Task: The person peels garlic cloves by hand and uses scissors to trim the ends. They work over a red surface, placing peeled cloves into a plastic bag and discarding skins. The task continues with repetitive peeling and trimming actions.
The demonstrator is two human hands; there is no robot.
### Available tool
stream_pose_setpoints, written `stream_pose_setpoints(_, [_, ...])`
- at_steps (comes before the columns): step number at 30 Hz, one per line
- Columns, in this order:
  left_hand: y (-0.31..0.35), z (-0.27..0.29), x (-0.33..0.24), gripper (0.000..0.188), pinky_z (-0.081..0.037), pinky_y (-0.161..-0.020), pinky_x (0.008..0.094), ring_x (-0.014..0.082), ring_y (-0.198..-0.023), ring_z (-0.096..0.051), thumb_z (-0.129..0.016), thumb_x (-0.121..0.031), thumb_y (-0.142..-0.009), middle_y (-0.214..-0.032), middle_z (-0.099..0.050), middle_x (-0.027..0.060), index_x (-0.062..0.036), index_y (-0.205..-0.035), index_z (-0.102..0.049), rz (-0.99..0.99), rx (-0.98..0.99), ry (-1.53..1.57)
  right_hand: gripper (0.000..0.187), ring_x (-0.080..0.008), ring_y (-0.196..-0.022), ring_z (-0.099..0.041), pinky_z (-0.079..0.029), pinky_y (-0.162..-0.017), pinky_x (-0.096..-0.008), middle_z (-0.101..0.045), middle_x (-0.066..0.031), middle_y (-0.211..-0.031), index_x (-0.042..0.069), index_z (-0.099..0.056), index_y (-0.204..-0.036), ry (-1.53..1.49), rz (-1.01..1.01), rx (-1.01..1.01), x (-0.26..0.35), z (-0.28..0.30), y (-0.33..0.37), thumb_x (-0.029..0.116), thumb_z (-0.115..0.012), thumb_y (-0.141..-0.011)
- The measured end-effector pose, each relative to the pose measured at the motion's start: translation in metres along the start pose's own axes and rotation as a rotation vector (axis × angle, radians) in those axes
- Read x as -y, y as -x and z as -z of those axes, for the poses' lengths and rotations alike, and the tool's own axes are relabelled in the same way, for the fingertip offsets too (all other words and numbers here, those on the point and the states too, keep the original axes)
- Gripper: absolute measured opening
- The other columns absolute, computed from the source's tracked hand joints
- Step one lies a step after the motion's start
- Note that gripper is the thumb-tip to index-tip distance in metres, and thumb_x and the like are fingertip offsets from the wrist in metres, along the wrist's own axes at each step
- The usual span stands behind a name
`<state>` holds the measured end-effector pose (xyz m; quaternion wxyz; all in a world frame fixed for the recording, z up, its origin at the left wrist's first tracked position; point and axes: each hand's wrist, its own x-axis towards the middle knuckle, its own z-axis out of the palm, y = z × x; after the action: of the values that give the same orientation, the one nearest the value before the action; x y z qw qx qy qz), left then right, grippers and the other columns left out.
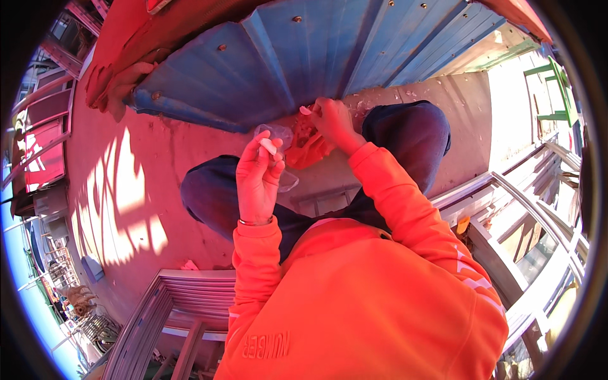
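Note:
My left hand [256, 180], raised above my left thigh, pinches a small white oblong piece [268, 146] between thumb and fingers; its exact kind is not clear. Out in front, to the right of it, my right hand [335, 124] is closed, back upward. A small pale pink flake [305, 111] sticks out at its fingertips. Just below that hand, between my knees, lies a crumpled red plastic bag [308, 151], partly hidden by the hand. A clear plastic bag [282, 135] sits beside it, partly behind my left fingers. What the bags hold cannot be made out.
Ahead of my knees stands a blue corrugated metal sheet [310, 54], its lower edge near my right hand. Stacked metal frames [171, 297] lie behind me on the left, white frames [506, 190] on the right. Small pale scraps dot the ground near my right knee.

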<state>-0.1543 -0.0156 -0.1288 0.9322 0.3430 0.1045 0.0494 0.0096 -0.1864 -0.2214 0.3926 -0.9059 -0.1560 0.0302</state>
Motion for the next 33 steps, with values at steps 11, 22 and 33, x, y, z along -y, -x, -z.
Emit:
stream_pose_setpoints(11, [-0.004,0.004,-0.009,0.026,-0.059,-0.087,0.0279,0.0151,-0.097,-0.068,-0.064,-0.007,-0.105,-0.124,-0.07,0.016,-0.0019,-0.131,-0.062,-0.133,0.059,-0.121,0.015,-0.0238,-0.067,-0.067,-0.05,-0.06,-0.0355,-0.071,-0.0117,-0.079,0.0,-0.069,-0.106,-0.397,0.084,-0.042,0.005,-0.034,0.042,0.014,-0.066,-0.1])
stream_pose_setpoints(22, [-0.051,-0.071,-0.041,0.019,-0.059,-0.095,0.0328,0.0215,-0.108,-0.071,-0.071,0.01,-0.094,-0.126,-0.069,0.0208,0.0067,-0.113,-0.07,-0.579,0.163,-0.788,0.015,-0.0036,-0.068,-0.059,-0.044,-0.058,-0.0206,-0.07,-0.0006,-0.087,0.001,-0.065,-0.108,-1.051,-0.038,0.417,0.134,0.12,0.013,0.017,-0.066,-0.106])
stream_pose_setpoints(33, [-0.104,-0.079,-0.078,0.02,-0.058,-0.092,0.0302,0.0177,-0.101,-0.073,-0.071,0.007,-0.096,-0.113,-0.076,0.0147,0.0055,-0.115,-0.072,-0.327,0.101,-0.67,0.012,-0.0086,-0.069,-0.064,-0.05,-0.058,-0.0239,-0.072,-0.0058,-0.088,-0.002,-0.068,-0.099,-0.943,0.138,0.458,0.136,0.135,-0.054,0.009,-0.065,-0.104])
